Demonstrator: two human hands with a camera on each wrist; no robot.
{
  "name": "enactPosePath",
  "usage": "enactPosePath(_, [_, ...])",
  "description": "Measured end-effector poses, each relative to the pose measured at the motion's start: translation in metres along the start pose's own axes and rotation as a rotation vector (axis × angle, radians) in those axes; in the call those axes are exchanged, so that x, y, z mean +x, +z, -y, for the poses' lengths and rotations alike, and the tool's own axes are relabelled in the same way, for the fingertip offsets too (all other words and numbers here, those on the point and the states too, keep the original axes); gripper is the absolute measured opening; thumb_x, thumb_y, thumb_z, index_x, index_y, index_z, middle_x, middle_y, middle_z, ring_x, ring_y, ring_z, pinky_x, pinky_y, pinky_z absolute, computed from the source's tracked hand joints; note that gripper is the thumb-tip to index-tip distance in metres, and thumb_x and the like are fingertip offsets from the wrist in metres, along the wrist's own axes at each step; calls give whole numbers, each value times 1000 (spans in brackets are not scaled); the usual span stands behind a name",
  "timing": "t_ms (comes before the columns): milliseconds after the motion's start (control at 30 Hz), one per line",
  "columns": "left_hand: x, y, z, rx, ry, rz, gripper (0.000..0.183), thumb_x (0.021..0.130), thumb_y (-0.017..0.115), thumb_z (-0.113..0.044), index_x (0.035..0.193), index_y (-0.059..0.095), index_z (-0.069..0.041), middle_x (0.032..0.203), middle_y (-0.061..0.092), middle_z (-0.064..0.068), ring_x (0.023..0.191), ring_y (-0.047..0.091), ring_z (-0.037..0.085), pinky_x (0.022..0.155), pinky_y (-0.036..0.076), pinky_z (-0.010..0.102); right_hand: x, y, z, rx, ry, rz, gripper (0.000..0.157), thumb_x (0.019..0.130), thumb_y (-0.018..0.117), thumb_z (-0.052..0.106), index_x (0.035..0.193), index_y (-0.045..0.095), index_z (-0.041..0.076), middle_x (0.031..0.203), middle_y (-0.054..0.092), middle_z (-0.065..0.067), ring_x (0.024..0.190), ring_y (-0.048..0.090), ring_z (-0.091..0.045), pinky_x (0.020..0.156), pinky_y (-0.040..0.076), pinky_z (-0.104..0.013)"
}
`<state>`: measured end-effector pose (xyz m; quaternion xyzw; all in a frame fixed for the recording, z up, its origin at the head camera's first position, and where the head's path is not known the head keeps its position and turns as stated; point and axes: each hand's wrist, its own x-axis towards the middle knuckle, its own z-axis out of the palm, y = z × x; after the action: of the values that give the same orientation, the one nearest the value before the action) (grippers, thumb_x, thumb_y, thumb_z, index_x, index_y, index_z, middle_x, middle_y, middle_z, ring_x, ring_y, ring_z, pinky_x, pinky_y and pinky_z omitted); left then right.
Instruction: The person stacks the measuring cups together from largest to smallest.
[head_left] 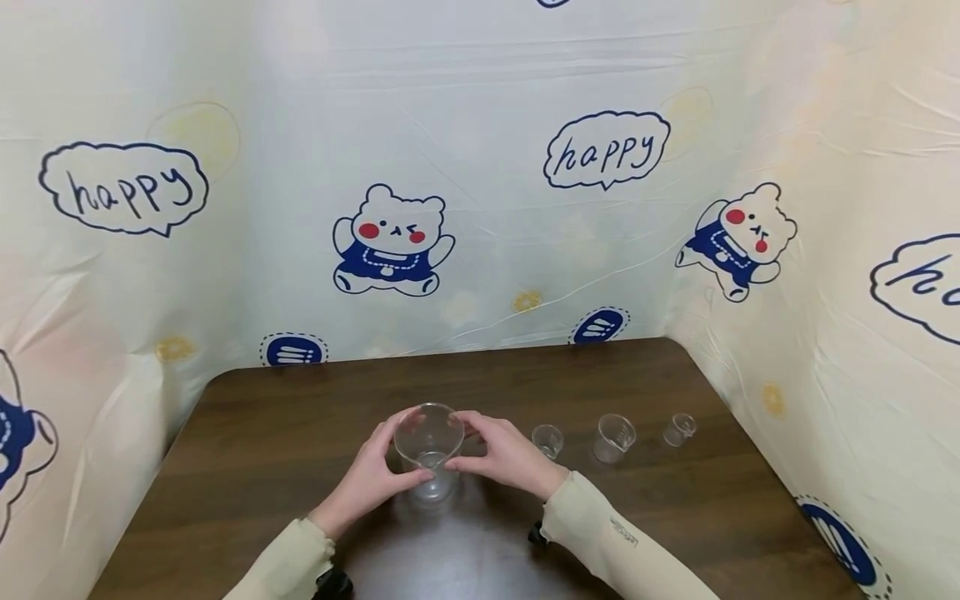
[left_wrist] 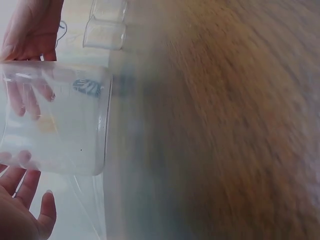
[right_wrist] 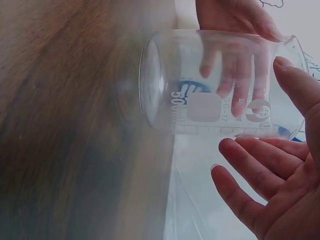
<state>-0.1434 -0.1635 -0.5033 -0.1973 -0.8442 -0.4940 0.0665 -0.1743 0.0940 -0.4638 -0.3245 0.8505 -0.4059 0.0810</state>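
Note:
A clear glass beaker (head_left: 431, 446), printed with 500 and a graduated scale in the right wrist view, stands upright between both hands. My left hand (head_left: 375, 473) grips its left side near the rim, thumb across the near face and the other fingers behind. From the opposite side my right hand (head_left: 512, 454) holds the upper wall, its thumb (right_wrist: 299, 85) at the rim. The base of the beaker is close over the dark wooden table (head_left: 300, 442). Nothing shows inside the glass, and the table can be seen through it in the head view.
Three smaller clear beakers stand in a row to the right: one (head_left: 548, 440) just past my right wrist, a larger one (head_left: 614, 438), and a small one (head_left: 680, 429) farthest right. A printed cloth (head_left: 487, 250) hangs behind the table and along its sides.

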Motion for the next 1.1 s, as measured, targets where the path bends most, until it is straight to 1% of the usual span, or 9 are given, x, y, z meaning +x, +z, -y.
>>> enactPosePath(233, [6,9,-7,-14,3,5,92,75,96,-28,153,47,-18,145,59,2,132,51,27,106,42,61,-6,-7,-6,1,-21,-4,67,91,82,38,145,56,10,140,65,-6,120,67,-19,99,55,-47])
enactPosePath(367, [7,14,-7,-6,11,12,92,75,96,-31,153,47,-17,145,58,3,132,51,27,105,42,60,-10,-10,-10,-2,-12,10,68,91,83,38,146,55,12,143,63,-7,124,65,-21,102,54,-47])
enactPosePath(567, [10,23,-6,-4,21,21,92,74,97,-34,151,50,-15,141,60,5,128,51,29,103,42,59,-16,-13,-14,-20,1,23,69,92,81,40,149,54,13,147,60,-6,131,62,-24,105,51,-44])
enactPosePath(767, [13,29,-7,9,11,34,94,72,97,-39,151,50,-19,139,60,3,126,50,26,101,41,56,-19,-18,-19,-38,5,20,69,92,81,40,149,54,12,147,61,-5,132,61,-26,105,51,-46])
enactPosePath(967, [14,35,-8,13,-3,28,95,71,97,-40,151,50,-17,138,59,2,127,49,28,101,40,58,-20,-18,-29,-59,10,19,69,91,82,42,148,55,15,146,61,-3,133,59,-24,108,49,-48])
enactPosePath(1100, [13,38,-7,20,-14,23,95,71,98,-38,151,50,-17,139,59,2,128,49,28,103,39,59,-21,-18,-32,-61,14,21,69,91,82,42,149,55,15,146,61,-3,134,58,-23,109,48,-49])
